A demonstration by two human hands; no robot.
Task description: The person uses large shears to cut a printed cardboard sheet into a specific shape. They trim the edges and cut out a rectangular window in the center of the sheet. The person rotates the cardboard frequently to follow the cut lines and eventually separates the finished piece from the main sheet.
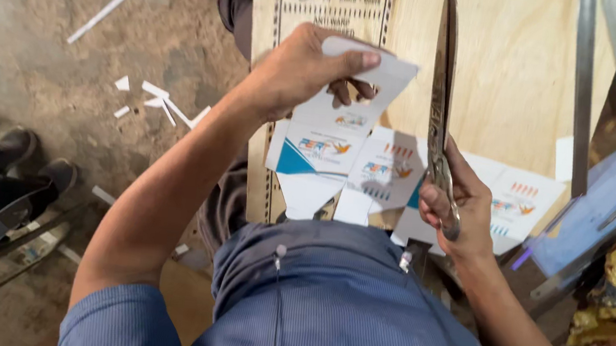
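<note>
Head view: my left hand (296,72) is raised over the plywood board (509,72), fingers closed on a white printed card cutout (331,133). My thumb lies flat across the cutout's top flap; my other fingers curl behind it, their tips showing through a notch just under the flap. The cutout hangs down from this grip, its lower tab near my lap.

My right hand (457,208) is closed around the handles of a large pair of metal scissors (440,111). The blades are shut and point away from me, just right of the cutout and not touching it.

Printed card sheets (526,200) lie flat on the board under both hands. Two metal rulers (601,66) bound the right side. On the left the board ends at a dirt floor (51,77) scattered with white paper offcuts (166,105).
</note>
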